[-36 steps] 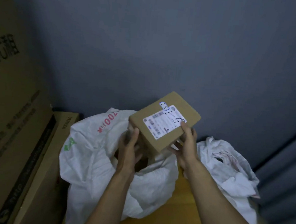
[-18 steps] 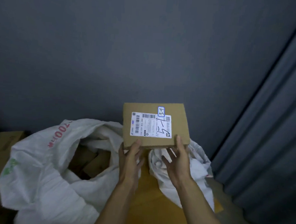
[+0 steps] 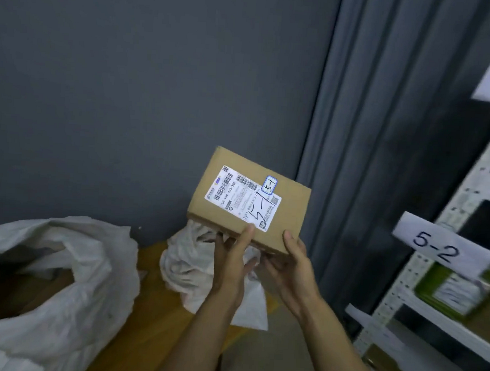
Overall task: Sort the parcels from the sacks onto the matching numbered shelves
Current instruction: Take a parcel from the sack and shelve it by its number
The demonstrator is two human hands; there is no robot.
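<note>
Scanning from the lower left, what have you got?

Big white sack (image 3: 60, 274), mouth gaping, brown cardboard showing inside. It sits on a yellow-brown surface (image 3: 156, 309) against the grey wall (image 3: 129, 92).

And moving towards centre?

A second sack (image 3: 187, 265), crumpled and slumped, just right of the first. Right above it, up in the air, is the parcel (image 3: 291, 214): a flat cardboard box, tilted, with its white label (image 3: 243, 196) facing the camera.

Can you read it?

"5-1" scrawled in marker, plus a small blue-edged sticker (image 3: 269, 185) at the label's top corner.

Who's got hold of it?

Both hands, side by side on the near edge. Left hand (image 3: 230, 259) has its thumb pressed on the label's lower end, fingers under the box. Right hand (image 3: 288, 262) clamps the near right corner, thumb on top, fingers beneath.

Further right?

Grey curtain (image 3: 370, 135) falling in folds, then a white shelf rack (image 3: 466, 199) at the right edge, well clear of the parcel. A tag (image 3: 438, 248) on it reads "5-2", and a green package (image 3: 455, 290) lies blurred on the shelf below it.
</note>
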